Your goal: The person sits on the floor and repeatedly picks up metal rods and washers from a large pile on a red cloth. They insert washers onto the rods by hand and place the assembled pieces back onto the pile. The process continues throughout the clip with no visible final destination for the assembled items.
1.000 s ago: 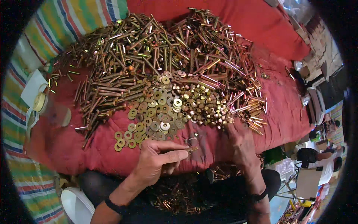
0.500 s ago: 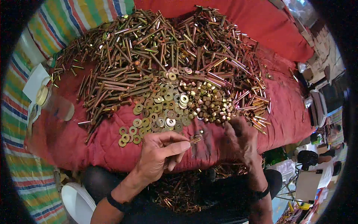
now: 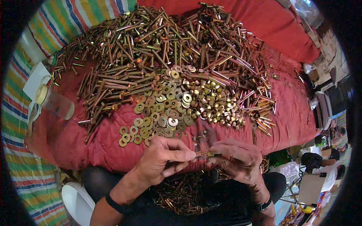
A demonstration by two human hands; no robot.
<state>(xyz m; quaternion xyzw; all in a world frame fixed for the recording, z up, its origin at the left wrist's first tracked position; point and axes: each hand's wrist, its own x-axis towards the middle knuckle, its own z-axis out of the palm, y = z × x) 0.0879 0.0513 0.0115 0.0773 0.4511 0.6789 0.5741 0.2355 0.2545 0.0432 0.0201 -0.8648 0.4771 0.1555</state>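
While both hands meet at the near edge of the red quilted cloth, I see the left hand pinching one end of a short brass-coloured metal bolt between thumb and forefinger. The right hand grips the other end with its fingers curled together around it; whether a nut sits there I cannot tell. Just beyond the hands lies a patch of flat brass-coloured washers, and to its right a heap of small golden nuts. Across the far part of the cloth spreads a big pile of long brass-coloured bolts. Near the left edge lies a clear plastic bottle with a yellow cap. Below the hands, on the lap, more assembled bolts are gathered.
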